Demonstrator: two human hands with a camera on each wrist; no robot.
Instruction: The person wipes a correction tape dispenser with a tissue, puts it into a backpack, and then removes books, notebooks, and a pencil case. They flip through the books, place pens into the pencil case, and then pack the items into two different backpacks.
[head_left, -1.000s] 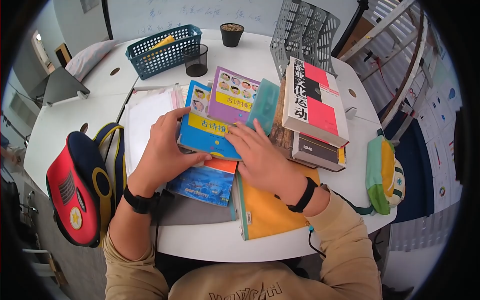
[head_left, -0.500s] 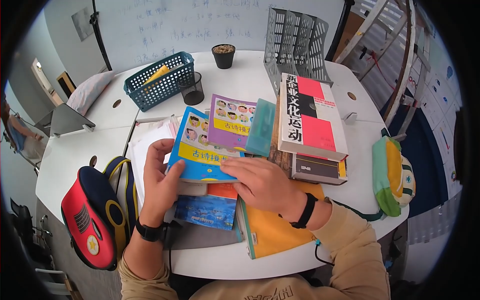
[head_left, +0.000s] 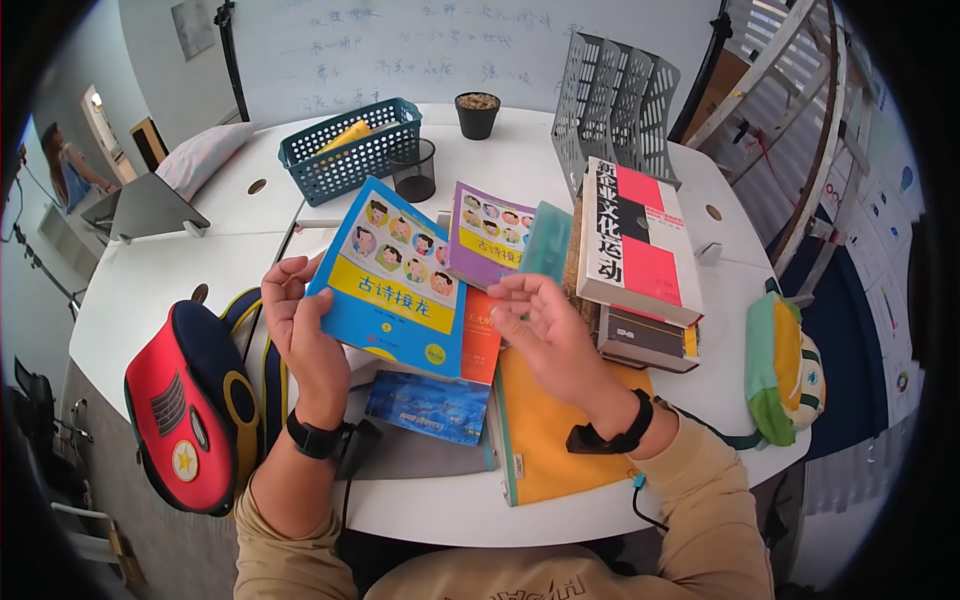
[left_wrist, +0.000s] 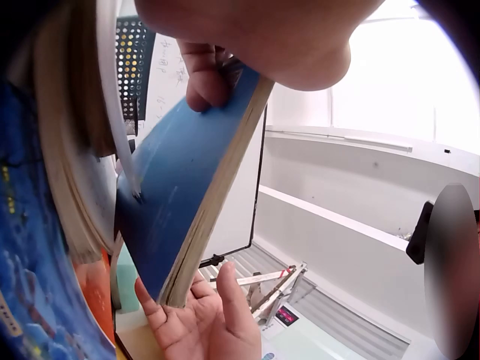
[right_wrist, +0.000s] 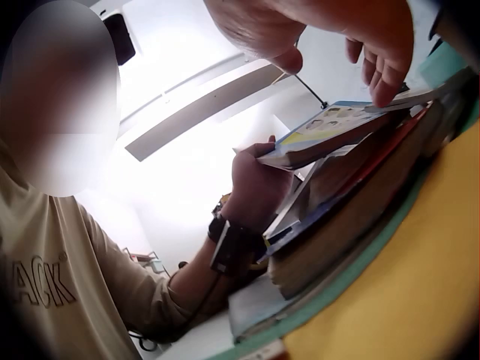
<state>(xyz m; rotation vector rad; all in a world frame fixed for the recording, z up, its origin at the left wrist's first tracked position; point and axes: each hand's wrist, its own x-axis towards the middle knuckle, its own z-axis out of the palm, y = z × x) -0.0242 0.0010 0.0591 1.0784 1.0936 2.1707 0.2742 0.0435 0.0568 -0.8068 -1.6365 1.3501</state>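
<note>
My left hand (head_left: 315, 345) grips a blue paperback book (head_left: 395, 275) by its left edge, thumb on the cover. The book is tilted up above the pile, its cover of cartoon faces toward me. My right hand (head_left: 555, 340) hovers just off the book's right edge, fingers loosely bent and holding nothing. In the left wrist view, that right hand (left_wrist: 202, 322) shows its palm by the book's lower corner. Behind lie a purple book (head_left: 490, 230) and a teal case (head_left: 548, 240). Beneath are an orange-red book (head_left: 482, 340) and a booklet with a blue sea cover (head_left: 428, 405).
Thick books (head_left: 640, 240) are stacked at the right, before a grey file rack (head_left: 615, 110). A yellow pouch (head_left: 560, 430) lies in front. A red and navy bag (head_left: 175, 400) stands left, a green-yellow pouch (head_left: 775, 370) right. Behind are a basket (head_left: 350, 155) and mesh cup (head_left: 413, 170).
The blue book has been raised and tilted up toward me in my left hand. My right hand has come off its cover, moving to the right.
</note>
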